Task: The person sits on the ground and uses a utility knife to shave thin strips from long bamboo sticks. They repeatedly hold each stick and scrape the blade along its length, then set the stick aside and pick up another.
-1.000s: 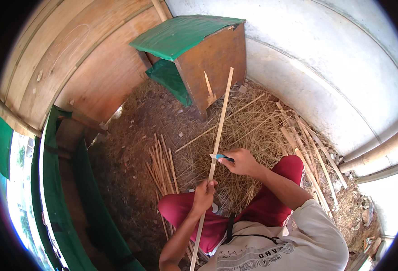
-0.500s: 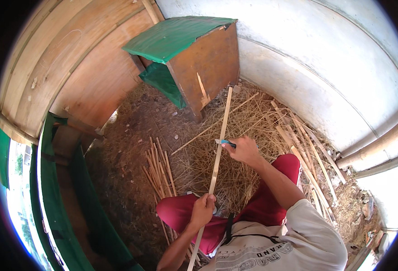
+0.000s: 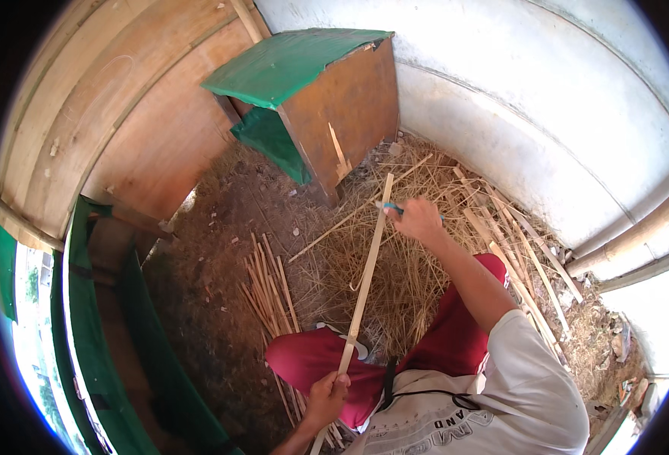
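Observation:
A long pale bamboo strip [image 3: 368,280] slants across my lap, its far end over the straw. Near its lower part, my left hand [image 3: 327,397] is wrapped round it. My right hand [image 3: 419,220] grips a blue utility knife [image 3: 392,208], whose blade lies at the strip close to the far end. A thin curled shaving [image 3: 354,286] hangs at the strip's left edge, about midway along.
Thin strips [image 3: 268,282] lie bundled left of my knee, longer bamboo pieces [image 3: 518,265] to the right. Straw and shavings [image 3: 418,265] cover the ground ahead. A wooden box with a green cover [image 3: 296,64] stands at the back; a green-lined trough [image 3: 133,334] runs along the left.
My left hand has drawn back toward me with the strip, bringing its far end nearer. My right hand has moved up and right with the knife, closer to the strip's far end.

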`<action>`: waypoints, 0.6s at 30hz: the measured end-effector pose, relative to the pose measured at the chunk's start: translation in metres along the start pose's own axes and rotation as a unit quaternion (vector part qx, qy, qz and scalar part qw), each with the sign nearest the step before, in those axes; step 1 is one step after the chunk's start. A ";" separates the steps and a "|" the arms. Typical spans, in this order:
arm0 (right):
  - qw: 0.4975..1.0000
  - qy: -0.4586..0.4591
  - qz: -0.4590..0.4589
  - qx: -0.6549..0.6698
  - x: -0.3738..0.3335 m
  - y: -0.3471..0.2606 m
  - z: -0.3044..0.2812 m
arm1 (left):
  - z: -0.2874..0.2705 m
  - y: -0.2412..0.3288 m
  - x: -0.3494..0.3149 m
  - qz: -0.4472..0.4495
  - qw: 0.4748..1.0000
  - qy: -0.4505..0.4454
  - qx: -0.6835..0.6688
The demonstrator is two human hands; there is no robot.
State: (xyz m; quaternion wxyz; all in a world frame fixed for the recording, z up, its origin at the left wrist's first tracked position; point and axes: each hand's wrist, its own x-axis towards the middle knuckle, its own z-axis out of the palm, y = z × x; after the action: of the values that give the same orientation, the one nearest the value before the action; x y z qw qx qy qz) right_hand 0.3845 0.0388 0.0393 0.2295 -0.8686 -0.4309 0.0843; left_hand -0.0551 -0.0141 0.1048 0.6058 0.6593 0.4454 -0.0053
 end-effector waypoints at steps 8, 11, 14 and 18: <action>0.994 -0.044 0.076 -0.067 0.042 0.031 -0.021 | -0.009 0.001 -0.013 -0.002 1.000 -0.027 0.004; 0.976 -0.058 0.207 0.016 0.055 0.048 -0.018 | -0.009 0.001 -0.021 -0.003 0.998 -0.017 0.063; 0.982 0.031 0.186 -0.029 0.056 0.098 -0.023 | -0.036 -0.018 -0.042 -0.032 0.997 -0.001 0.067; 0.980 -0.078 0.170 -0.063 0.043 0.113 -0.015 | -0.041 -0.011 -0.023 -0.150 0.973 -0.062 -0.165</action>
State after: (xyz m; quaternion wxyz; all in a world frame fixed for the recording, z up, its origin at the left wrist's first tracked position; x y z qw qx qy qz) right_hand 0.4960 0.0084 0.0011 0.1226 -0.9328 -0.2975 0.1622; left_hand -0.0971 0.0045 0.1197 0.7250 0.4743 0.4953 -0.0634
